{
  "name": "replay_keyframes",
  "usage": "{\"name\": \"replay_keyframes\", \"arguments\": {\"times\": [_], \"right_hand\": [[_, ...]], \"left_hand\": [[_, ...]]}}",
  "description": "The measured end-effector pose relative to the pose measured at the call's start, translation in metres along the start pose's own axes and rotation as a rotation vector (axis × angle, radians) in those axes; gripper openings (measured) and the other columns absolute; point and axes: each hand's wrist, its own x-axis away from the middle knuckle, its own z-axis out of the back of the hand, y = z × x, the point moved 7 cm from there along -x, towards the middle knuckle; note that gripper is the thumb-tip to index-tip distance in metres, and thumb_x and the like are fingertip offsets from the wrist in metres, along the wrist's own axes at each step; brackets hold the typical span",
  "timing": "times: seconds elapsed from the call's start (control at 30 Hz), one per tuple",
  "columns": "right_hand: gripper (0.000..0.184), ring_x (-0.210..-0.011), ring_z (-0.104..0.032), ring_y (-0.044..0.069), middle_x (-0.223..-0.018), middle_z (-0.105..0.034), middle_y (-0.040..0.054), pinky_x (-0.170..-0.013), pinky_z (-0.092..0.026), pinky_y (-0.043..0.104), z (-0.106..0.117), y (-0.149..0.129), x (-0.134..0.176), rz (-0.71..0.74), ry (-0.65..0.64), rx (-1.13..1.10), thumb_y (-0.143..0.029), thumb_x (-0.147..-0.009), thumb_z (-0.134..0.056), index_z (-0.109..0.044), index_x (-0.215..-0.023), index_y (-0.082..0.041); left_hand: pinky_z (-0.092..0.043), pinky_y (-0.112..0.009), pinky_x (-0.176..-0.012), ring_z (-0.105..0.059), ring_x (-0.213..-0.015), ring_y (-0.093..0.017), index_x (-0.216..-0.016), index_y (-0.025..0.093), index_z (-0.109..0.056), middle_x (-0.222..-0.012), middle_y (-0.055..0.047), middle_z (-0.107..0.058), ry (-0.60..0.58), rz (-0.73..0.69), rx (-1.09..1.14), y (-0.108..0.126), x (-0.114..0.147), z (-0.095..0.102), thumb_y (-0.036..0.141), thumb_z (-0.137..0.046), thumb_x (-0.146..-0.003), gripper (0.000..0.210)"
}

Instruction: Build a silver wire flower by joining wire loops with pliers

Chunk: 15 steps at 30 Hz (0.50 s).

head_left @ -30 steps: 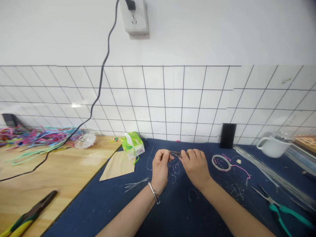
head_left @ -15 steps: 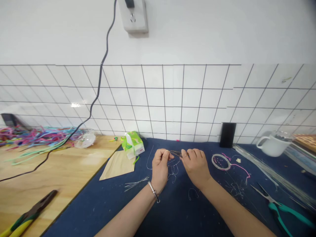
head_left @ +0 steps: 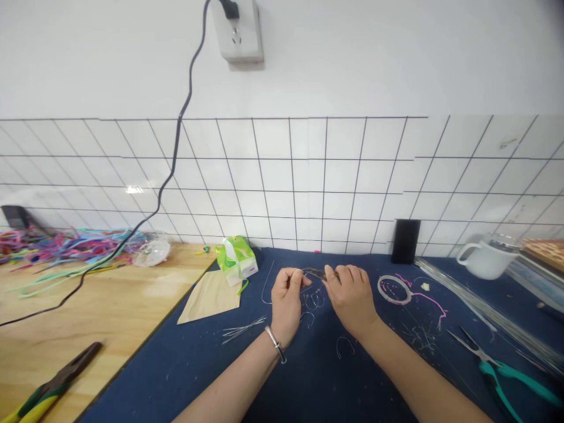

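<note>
My left hand is closed, its thumb and fingers pinching a thin metal wire. Opposite it, my right hand wraps round a small pair of pliers, whose dark jaws point left toward the pinched wire. The grip of the pliers is hidden in the palm. Bent wire loops lie on the dark blue cloth just beneath both hands. Nearer to me lies a curved wire piece. A bundle of short straight wires rests left of my left wrist.
Green-handled long-nose pliers lie open at right, near long wires and a round dish. A white mug stands behind. Left are a tissue pack, yellow-green pliers and coloured pipe cleaners.
Both hands keep almost the same place and grip. The wire and the plier jaws between them have shifted very slightly, and the whole view has moved a little.
</note>
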Motion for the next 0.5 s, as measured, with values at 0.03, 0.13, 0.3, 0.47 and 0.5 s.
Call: {"name": "replay_keyframes", "arguments": {"times": [0.03,0.13,0.3,0.47,0.5], "right_hand": [[0.03,-0.087,-0.043,0.024,-0.087,-0.053,0.011,-0.077,-0.031,0.039,0.0,0.001,0.0,-0.005,0.0,0.003,-0.027,-0.089,-0.044,-0.054,-0.115,-0.017],[0.031,-0.09,-0.043,0.024,-0.089,-0.053,0.0114,-0.079,-0.031,0.04,0.001,0.003,0.0,-0.009,-0.007,0.012,-0.027,-0.089,-0.044,-0.053,-0.117,-0.017],[0.03,-0.088,-0.043,0.023,-0.086,-0.053,0.0105,-0.078,-0.031,0.039,0.003,0.004,0.001,0.007,0.004,0.016,-0.023,-0.088,-0.045,-0.053,-0.116,-0.018],[0.029,-0.086,-0.043,0.023,-0.083,-0.052,0.0091,-0.077,-0.031,0.038,0.005,0.006,0.001,0.009,0.011,0.019,-0.022,-0.088,-0.045,-0.053,-0.116,-0.019],[0.029,-0.086,-0.043,0.023,-0.083,-0.052,0.0091,-0.077,-0.031,0.038,0.004,0.007,0.001,0.009,0.009,0.021,-0.022,-0.088,-0.045,-0.053,-0.116,-0.019]], "left_hand": [[-0.041,-0.026,-0.07,-0.053,-0.069,-0.014,-0.076,0.018,-0.055,-0.071,-0.001,-0.059,-0.002,-0.008,-0.012,0.001,0.001,0.0,0.035,-0.049,-0.085,0.02],[-0.041,-0.027,-0.073,-0.053,-0.074,-0.015,-0.077,0.018,-0.056,-0.076,-0.002,-0.06,-0.016,-0.036,-0.047,0.006,0.005,-0.002,0.032,-0.049,-0.085,0.018],[-0.042,-0.028,-0.075,-0.055,-0.077,-0.016,-0.077,0.018,-0.058,-0.078,-0.003,-0.06,-0.036,-0.079,-0.066,0.014,0.009,-0.004,0.031,-0.049,-0.085,0.017],[-0.042,-0.029,-0.077,-0.056,-0.079,-0.016,-0.077,0.018,-0.059,-0.08,-0.003,-0.062,-0.05,-0.08,-0.035,0.016,0.011,-0.006,0.029,-0.051,-0.084,0.015],[-0.042,-0.029,-0.077,-0.056,-0.079,-0.016,-0.077,0.019,-0.059,-0.08,-0.003,-0.061,-0.054,-0.083,-0.033,0.016,0.011,-0.007,0.029,-0.051,-0.084,0.015]]}}
